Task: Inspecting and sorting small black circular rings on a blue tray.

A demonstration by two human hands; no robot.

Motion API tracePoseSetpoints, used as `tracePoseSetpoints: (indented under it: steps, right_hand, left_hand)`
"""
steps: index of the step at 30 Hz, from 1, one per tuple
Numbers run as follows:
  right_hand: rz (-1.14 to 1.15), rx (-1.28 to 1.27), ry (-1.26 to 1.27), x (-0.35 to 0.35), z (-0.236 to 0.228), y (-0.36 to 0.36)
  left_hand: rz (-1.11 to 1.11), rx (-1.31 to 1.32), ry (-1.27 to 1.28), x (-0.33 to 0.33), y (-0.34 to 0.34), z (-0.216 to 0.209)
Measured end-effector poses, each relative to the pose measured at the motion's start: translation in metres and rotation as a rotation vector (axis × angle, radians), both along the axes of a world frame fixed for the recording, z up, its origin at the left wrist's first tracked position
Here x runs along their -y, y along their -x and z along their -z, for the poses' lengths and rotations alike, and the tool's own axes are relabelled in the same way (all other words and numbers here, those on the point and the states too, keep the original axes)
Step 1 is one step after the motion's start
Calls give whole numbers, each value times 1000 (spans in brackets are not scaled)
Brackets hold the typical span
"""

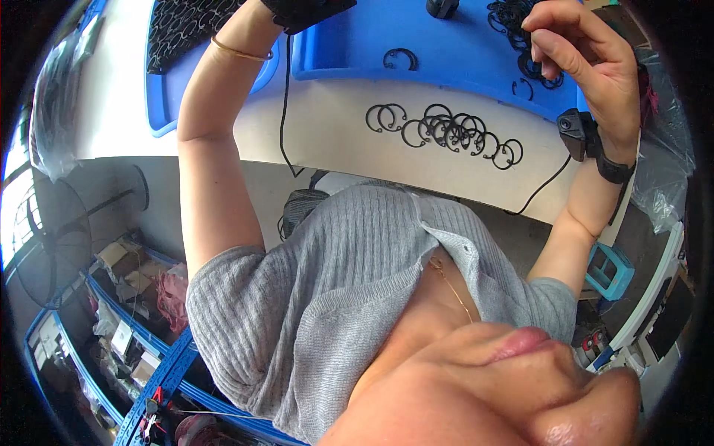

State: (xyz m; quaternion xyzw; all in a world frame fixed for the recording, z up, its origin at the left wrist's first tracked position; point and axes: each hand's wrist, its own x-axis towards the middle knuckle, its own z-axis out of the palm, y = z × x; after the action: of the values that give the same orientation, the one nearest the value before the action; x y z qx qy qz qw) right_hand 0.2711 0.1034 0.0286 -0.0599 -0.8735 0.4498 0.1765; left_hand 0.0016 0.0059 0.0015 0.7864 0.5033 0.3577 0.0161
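Observation:
My right hand is raised over the right end of a blue tray, its fingers bent and the thumb near the index finger. Black snap rings lie heaped beside and behind those fingers; whether one is pinched between them is hard to make out. My left forearm reaches up past the top edge, so the left hand is out of sight. Another snap ring lies alone in the tray. On the white table, a loose row of overlapping snap rings sits between the tray and my body.
A second blue tray at the left holds many black rings in rows. Cables hang from the wrist-worn devices across the table edge. Plastic bags drape at the far left; a fan and blue shelving stand below.

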Motion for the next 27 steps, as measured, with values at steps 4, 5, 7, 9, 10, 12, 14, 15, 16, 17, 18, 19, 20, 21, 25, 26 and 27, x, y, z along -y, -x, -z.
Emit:
tracePoseSetpoints:
  steps: [4,5,7,9,10,12,14,15,16,17,18,19,20,21,25,26,27]
  right_hand:
    - [5,1,-13,1,0,0]
    - [5,-6,-10,2,-1,0]
    - [3,-16,-7,3,-2,0]
    - [14,-2,11,2,-1,0]
    - [13,-3,11,2,0,1]
    - [2,-19,2,1,0,1]
    - [3,-12,19,2,-2,1]
    - [1,-6,37,2,-3,1]
    - [0,-6,37,2,-2,0]
    - [1,-6,42,1,-1,0]
    - [3,-6,46,1,0,0]
    - [4,-6,46,1,0,0]
    - [10,-3,33,1,-1,-1]
    - [15,-2,20,1,-1,-1]
    - [-36,-5,40,-3,-3,3]
    - [-27,-27,3,-1,-4,4]
    - [16,-19,-9,-4,1,2]
  left_hand:
    - [13,-45,-44,2,-3,-2]
    - [14,-44,-44,1,-4,-2]
    - [4,-71,-32,1,-4,-3]
    - [6,-76,-32,0,-3,-2]
    - [7,-80,-31,-1,-2,-2]
    - [12,-75,-20,-1,-2,-3]
    - [18,-69,-9,-3,-2,-3]
    - [18,-108,4,-3,-2,-1]
    - [18,-146,17,-4,-2,0]
    - [17,-146,17,-3,-2,2]
    - [21,-157,8,-2,-3,2]
    - [23,-167,-1,-1,-4,3]
    - [22,-166,0,0,-4,4]
    - [11,-183,-49,2,-4,4]
    - [-47,-197,-34,18,-1,-7]
    - [-58,-198,-29,24,0,-11]
    - [-51,-162,-23,19,2,-7]
